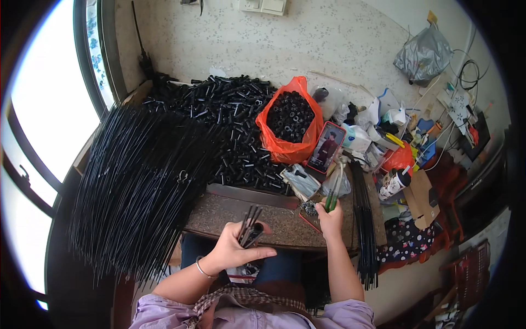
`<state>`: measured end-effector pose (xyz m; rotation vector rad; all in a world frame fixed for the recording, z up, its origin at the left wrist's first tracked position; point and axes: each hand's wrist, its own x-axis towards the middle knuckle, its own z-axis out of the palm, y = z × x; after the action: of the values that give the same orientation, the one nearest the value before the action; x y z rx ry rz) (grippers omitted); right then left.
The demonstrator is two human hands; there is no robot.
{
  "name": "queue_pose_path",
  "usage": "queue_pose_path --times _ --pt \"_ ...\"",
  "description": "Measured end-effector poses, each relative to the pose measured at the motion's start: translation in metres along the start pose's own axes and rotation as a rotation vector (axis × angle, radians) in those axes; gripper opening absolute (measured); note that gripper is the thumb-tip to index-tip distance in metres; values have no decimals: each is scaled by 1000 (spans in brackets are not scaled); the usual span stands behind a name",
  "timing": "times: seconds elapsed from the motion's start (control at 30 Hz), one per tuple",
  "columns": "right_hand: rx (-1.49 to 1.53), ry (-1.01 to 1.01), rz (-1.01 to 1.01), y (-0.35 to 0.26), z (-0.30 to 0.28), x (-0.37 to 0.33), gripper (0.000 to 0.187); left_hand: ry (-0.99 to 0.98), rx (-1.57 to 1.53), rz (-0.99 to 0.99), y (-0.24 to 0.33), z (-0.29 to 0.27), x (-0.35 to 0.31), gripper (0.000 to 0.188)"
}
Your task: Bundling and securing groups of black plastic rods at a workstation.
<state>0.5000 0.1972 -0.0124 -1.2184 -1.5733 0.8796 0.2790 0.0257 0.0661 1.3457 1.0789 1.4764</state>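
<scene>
Above the table's front edge, my left hand (230,248) is closed around a few thin black rods (252,215) and a dark tubular piece (253,232). The rods point up and away from me. Further right, my right hand (330,223) grips a slim green-handled tool (332,200), its pale shaft slanting toward the back; the exact kind is unclear. Beside those fingers lies a small heap of tiny metal parts (308,208). Close by is an open pale box (301,181) with a greyish plastic bag in it.
Long black rods (148,186) fan over the table's left side; short black tubular parts (235,109) pile behind. A red bag (296,148) holds black ring-like pieces (289,118). A phone (327,147) leans beside it. More rods (362,219) overhang the right edge, near a patterned cup (392,183).
</scene>
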Motion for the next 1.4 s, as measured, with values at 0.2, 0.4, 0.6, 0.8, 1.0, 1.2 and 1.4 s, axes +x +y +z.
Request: queue_pose_path --times 0.2,0.4,0.6,0.8,1.0,1.2,1.4 --pt "1080 -269 248 -120 33 -97 27 101 -12 138 6 32 -2 61" --pt "1043 -210 225 -150 50 -137 32 193 22 163 17 29 -18 65" --pt "1089 -209 228 -156 56 -145 32 208 20 170 22 24 -25 66" --pt "899 -199 -20 -158 57 -149 27 320 114 277 18 26 -28 72" --pt "517 -105 -782 -137 66 -131 32 139 37 272 23 20 -28 75" --pt "835 -517 88 -144 33 -122 27 -5 -93 132 40 -13 -27 78" --pt "188 -1028 326 -131 -10 -142 27 114 -333 201 24 -49 -21 98"
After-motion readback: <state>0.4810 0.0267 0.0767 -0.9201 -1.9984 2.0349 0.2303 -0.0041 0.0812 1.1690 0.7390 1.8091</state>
